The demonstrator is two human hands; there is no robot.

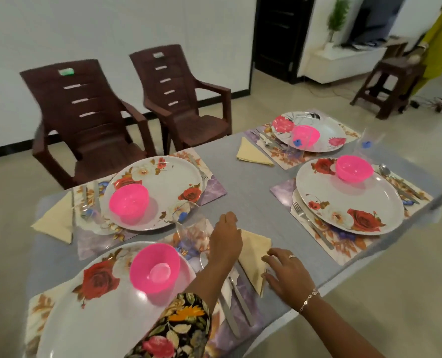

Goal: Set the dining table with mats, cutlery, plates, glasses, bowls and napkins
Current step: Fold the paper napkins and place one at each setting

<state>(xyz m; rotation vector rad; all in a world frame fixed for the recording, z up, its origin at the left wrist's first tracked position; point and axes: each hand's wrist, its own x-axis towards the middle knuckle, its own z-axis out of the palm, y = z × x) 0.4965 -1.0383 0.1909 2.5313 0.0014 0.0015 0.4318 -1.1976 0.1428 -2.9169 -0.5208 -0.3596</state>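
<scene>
Cloth is the thing in hand: the folded yellow napkin (253,250) lies flat on the grey table (266,192), just beside the cutlery (236,298) of the nearest mat (223,338). It is judged light, limp and easily unfolded, so it is best taken at a folded corner. The left hand (226,237) is curled over its far corner; whether the cloth is pinched cannot be told. The right hand (288,276) is loosely spread, fingertips touching its edge.

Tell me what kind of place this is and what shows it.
Most likely a home dining and living room: a table set with floral plates and pink bowls, plastic armchairs by the wall, and a television on a white cabinet.
</scene>
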